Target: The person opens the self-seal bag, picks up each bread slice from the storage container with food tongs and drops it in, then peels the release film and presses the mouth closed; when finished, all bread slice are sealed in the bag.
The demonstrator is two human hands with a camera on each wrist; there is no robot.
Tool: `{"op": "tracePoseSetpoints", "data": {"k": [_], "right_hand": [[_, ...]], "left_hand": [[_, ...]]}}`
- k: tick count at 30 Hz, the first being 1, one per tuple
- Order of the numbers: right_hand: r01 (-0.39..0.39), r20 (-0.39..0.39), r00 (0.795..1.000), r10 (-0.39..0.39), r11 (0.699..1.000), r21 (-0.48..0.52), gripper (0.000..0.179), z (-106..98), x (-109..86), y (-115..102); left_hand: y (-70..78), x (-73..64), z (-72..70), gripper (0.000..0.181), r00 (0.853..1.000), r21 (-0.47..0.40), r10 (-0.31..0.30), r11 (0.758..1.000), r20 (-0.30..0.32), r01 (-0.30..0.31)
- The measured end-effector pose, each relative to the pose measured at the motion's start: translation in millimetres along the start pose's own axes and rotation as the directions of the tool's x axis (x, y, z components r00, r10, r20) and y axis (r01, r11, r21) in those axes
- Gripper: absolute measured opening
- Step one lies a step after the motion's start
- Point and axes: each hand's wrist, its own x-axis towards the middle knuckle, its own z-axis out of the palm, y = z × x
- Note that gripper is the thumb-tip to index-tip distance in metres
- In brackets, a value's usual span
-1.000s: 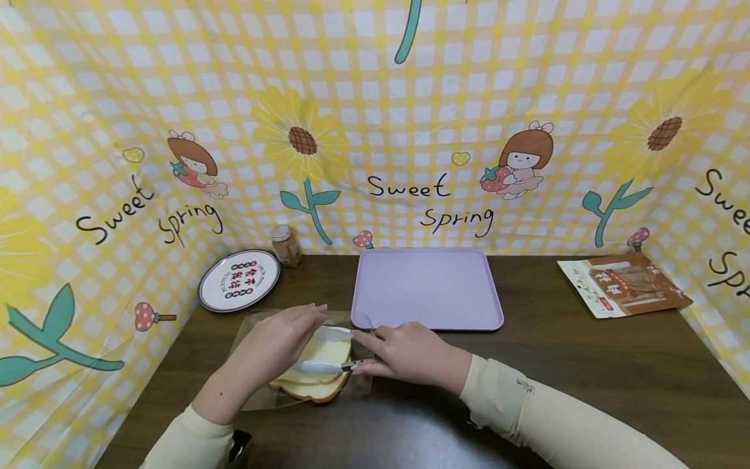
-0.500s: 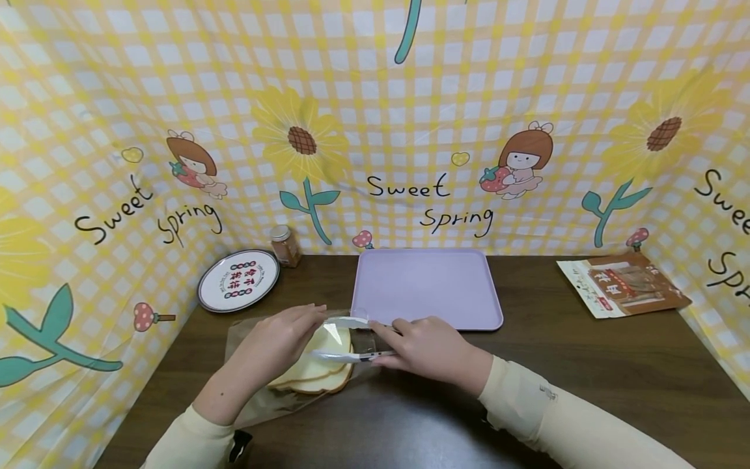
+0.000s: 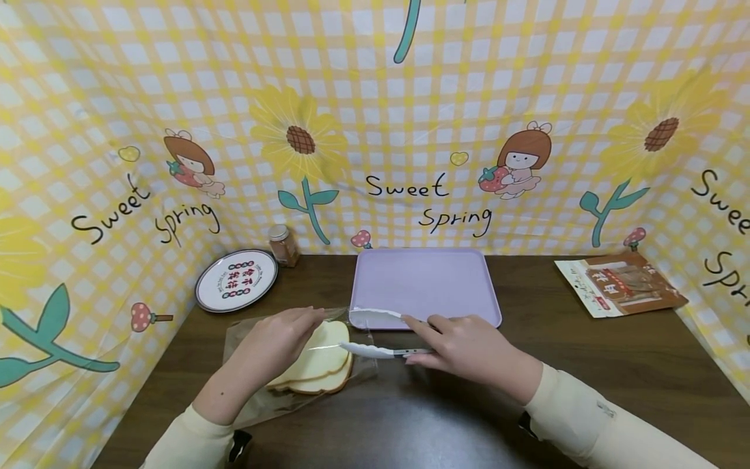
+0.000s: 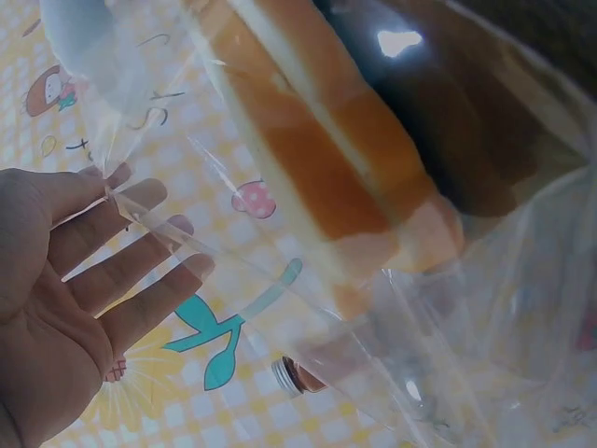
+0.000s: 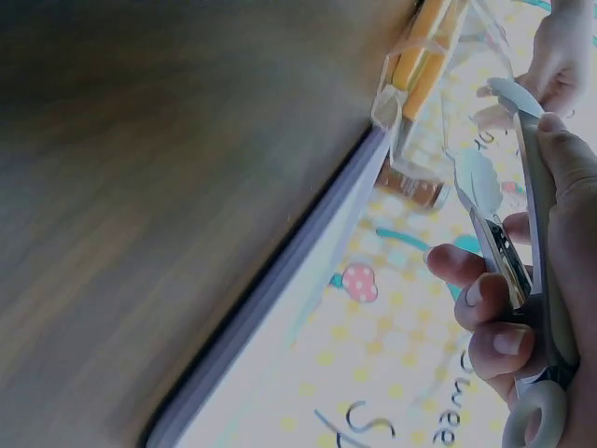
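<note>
Two slices of bread (image 3: 329, 352) lie stacked inside a clear plastic bag (image 3: 253, 405) on the left of the table. My left hand (image 3: 281, 345) is over the bag; in the left wrist view its thumb and index finger pinch the bag's edge, with the other fingers extended. In my right hand (image 3: 469, 348) is a pair of tongs (image 5: 527, 205) with white scalloped tips, gripped around its metal arms. The tongs' arms are spread apart, with nothing between them. Their tips point left at the bag's mouth, the near one close to the bread's right edge.
A lilac tray (image 3: 428, 286) stands behind the tongs. At the back left are a white plate (image 3: 217, 296) with red lettering and a small jar (image 3: 284, 247). A brown packet (image 3: 621, 283) lies at the far right. Patterned cloth (image 3: 410, 130) hangs around the table.
My right hand has drawn the tongs to the right, off the bread, and their arms have spread wider. My left hand has stayed in place with the bag.
</note>
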Motion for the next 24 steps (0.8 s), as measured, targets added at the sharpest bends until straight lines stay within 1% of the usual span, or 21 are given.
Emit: {"op": "tracePoseSetpoints", "data": {"k": [5, 8, 11, 17, 21, 24], "right_hand": [[-0.060, -0.047, 0.997, 0.060, 0.998, 0.001, 0.068, -18, -14.1, 13], [-0.103, -0.087, 0.991, 0.101, 0.995, -0.013, 0.071, -28, -22.3, 23], [-0.151, -0.110, 0.983, 0.148, 0.988, -0.020, 0.072, -34, -31.3, 33], [-0.235, -0.108, 0.966, 0.234, 0.972, 0.005, 0.071, -42, -51.8, 52], [-0.278, -0.108, 0.955, 0.277, 0.961, 0.007, 0.073, -47, -62.3, 64], [-0.332, -0.087, 0.939, 0.332, 0.943, 0.010, 0.077, -50, -72.2, 75]], "left_hand": [[0.8, -1.1, -1.4, 0.020, 1.000, 0.002, 0.005, 1.000, -0.014, -0.005], [1.0, -1.9, -2.0, 0.020, 1.000, 0.002, 0.006, 1.000, -0.016, -0.006], [0.5, -2.3, -1.4, 0.020, 1.000, -0.001, 0.014, 1.000, -0.026, -0.014], [1.5, -3.5, -0.8, 0.020, 0.999, -0.006, 0.024, 1.000, -0.039, -0.024], [2.2, -2.9, -1.2, 0.020, 0.999, 0.001, 0.026, 1.000, -0.039, -0.026], [2.7, -2.2, -2.4, 0.021, 0.999, 0.004, 0.027, 1.000, -0.041, -0.027]]}}
